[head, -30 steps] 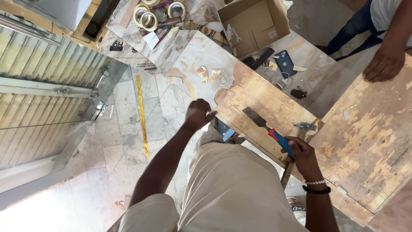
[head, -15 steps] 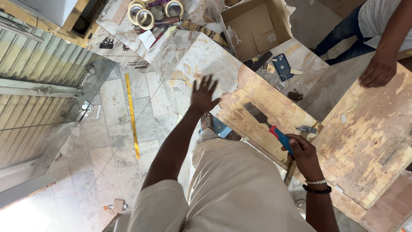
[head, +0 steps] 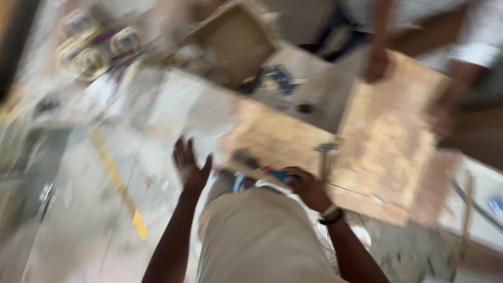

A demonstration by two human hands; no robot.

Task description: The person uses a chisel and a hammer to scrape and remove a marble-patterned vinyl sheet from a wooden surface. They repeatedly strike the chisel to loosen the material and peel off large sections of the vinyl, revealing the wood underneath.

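Observation:
The view is heavily blurred. My left hand is raised with fingers spread and holds nothing, just left of a worn wooden board. My right hand is closed around a tool with a red and blue handle, resting at the near edge of that board. A hammer lies on the wood just beyond my right hand. My knee in beige trousers fills the lower middle.
Another person's hand presses on a second plywood sheet at the upper right. An open cardboard box and tape rolls lie on the tiled floor at the back. A yellow tape measure strip runs across the floor on the left.
The camera has swung, so the whole scene is shifted and blurred. My left hand stays open beside the board. My right hand keeps its grip on the tool.

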